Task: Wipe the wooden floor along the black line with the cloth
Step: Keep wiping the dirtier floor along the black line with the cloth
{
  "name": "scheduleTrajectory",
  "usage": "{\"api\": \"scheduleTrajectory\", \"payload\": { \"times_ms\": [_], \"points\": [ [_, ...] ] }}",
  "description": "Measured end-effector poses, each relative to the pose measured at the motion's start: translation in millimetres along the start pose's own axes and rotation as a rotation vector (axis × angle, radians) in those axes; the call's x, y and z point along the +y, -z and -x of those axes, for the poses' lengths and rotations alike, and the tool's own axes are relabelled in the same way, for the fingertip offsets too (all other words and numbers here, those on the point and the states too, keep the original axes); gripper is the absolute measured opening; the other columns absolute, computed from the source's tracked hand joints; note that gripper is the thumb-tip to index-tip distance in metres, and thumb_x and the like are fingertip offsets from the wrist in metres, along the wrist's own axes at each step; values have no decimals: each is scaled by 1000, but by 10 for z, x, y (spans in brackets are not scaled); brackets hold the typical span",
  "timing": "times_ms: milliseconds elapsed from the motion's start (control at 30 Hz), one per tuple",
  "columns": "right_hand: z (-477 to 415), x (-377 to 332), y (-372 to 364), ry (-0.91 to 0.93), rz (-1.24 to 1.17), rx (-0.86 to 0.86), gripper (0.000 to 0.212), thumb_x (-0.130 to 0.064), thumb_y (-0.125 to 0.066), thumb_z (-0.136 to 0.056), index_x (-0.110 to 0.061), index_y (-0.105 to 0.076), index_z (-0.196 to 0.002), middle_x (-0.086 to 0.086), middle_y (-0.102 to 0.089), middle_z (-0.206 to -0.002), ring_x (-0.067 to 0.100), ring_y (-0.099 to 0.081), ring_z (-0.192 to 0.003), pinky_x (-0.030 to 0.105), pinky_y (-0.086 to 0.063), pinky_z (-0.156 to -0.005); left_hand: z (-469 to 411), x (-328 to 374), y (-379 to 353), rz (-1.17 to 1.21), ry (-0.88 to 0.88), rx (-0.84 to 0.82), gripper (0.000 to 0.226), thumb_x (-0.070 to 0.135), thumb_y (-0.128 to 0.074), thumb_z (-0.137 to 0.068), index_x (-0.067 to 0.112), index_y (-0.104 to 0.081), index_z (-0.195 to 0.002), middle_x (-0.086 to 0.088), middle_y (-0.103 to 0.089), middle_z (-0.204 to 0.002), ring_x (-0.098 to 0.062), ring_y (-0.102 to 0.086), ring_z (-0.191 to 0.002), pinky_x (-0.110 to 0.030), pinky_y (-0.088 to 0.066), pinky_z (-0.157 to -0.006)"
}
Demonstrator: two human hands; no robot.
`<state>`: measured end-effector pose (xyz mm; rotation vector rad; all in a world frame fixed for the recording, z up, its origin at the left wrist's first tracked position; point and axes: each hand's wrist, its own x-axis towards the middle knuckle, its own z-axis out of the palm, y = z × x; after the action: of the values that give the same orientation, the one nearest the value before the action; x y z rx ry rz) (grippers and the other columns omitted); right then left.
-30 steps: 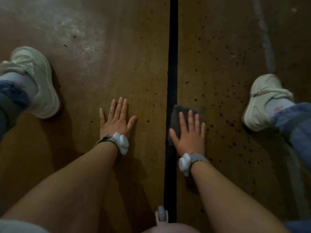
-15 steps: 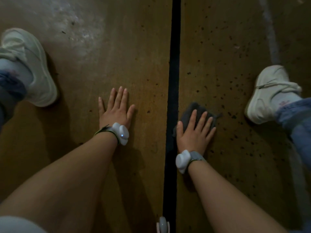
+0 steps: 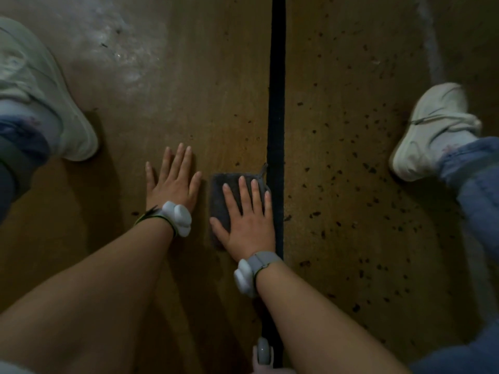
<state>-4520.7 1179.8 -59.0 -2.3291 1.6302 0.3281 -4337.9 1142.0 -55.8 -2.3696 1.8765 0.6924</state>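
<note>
Right hand (image 3: 247, 225), spread flat, presses the cloth (image 3: 219, 195), crossed from 3 to 9 o'clock of the black line (image 3: 276, 90). Left hand (image 3: 172, 184) braces, spread. Both flanks seem covered.

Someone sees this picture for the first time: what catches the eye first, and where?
The black line cuts the wooden floor from top to bottom, right of centre. At its left edge the right hand presses flat on a dark grey cloth, and the left hand lies flat on bare floor beside it. Dark specks dot the floor right of the line.
</note>
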Motion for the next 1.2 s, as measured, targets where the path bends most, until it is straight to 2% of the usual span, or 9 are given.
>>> {"api": "scheduleTrajectory", "payload": {
  "times_ms": [100, 233, 367, 500, 700, 833, 1000, 1100, 1200],
  "points": [
    [11, 221, 23, -39, -10, 7, 72, -68, -12, -95, -36, 27, -146, 2, 29, -159, 24, 28, -146, 49, 17, -117, 165, -16, -28, 7, -4, -30, 62, 52, -14, -102, 32, 15, -152, 14, 25, -158, -10, 27, -144, -48, 18, -116],
    [116, 825, 71, -276, -21, 44, 67, -67, -5, -94, -36, 22, -147, 2, 19, -163, 24, 19, -149, 49, 8, -121, 339, 5, -122, 3, -57, -45, 63, 54, -12, -101, 32, 17, -152, 13, 26, -158, -10, 28, -143, -49, 17, -117],
    [310, 1305, 92, -463, -46, 99, 69, -67, -10, -95, -35, 12, -152, 4, 6, -165, 26, 7, -151, 51, -2, -122, 481, 7, -190, 1, -48, -29, 65, 57, -9, -99, 31, 19, -151, 13, 29, -156, -8, 29, -143, -47, 18, -117],
    [358, 1346, 74, -508, -48, 117, 72, -65, -16, -96, -31, 4, -156, 6, 3, -165, 27, 5, -151, 50, -1, -122, 549, 17, -215, 0, -34, -41, 67, 59, -8, -98, 29, 20, -151, 11, 28, -157, -10, 28, -143, -48, 17, -117],
    [328, 1140, 15, -569, -53, 116, 72, -63, -9, -96, -26, 6, -156, 11, 5, -165, 32, 6, -151, 55, 0, -120, 532, 40, -212, -22, -25, -39, 67, 58, -8, -99, 28, 19, -152, 9, 27, -158, -11, 26, -144, -50, 16, -117],
    [418, 540, -49, -473, -54, 127, 72, -62, -8, -97, -23, 9, -155, 15, 7, -163, 36, 9, -150, 58, 0, -119, 530, 60, -218, -33, -21, -37, 65, 56, -7, -100, 27, 18, -152, 10, 27, -158, -11, 27, -144, -50, 17, -117],
    [609, -190, -210, -160, -23, 58, 72, -61, -10, -97, -23, 19, -151, 15, 22, -159, 38, 20, -147, 60, 11, -116, 527, 81, -224, -53, 5, -11, 61, 50, -9, -102, 27, 15, -153, 11, 24, -159, -9, 25, -144, -50, 15, -118],
    [634, -232, -263, -110, -43, 89, 73, -62, -7, -93, -25, 9, -154, 13, 15, -162, 36, 15, -149, 58, 9, -118, 525, 76, -228, -49, 0, 10, 60, 48, -10, -103, 27, 14, -154, 10, 22, -160, -10, 23, -145, -49, 14, -118],
    [625, -88, -252, -48, -16, 43, 73, -66, -7, -94, -29, 21, -151, 9, 24, -161, 31, 25, -147, 55, 10, -118, 521, 49, -222, -27, -16, -4, 59, 47, -12, -103, 28, 13, -154, 11, 22, -160, -9, 23, -145, -48, 15, -118]
  ]
}}
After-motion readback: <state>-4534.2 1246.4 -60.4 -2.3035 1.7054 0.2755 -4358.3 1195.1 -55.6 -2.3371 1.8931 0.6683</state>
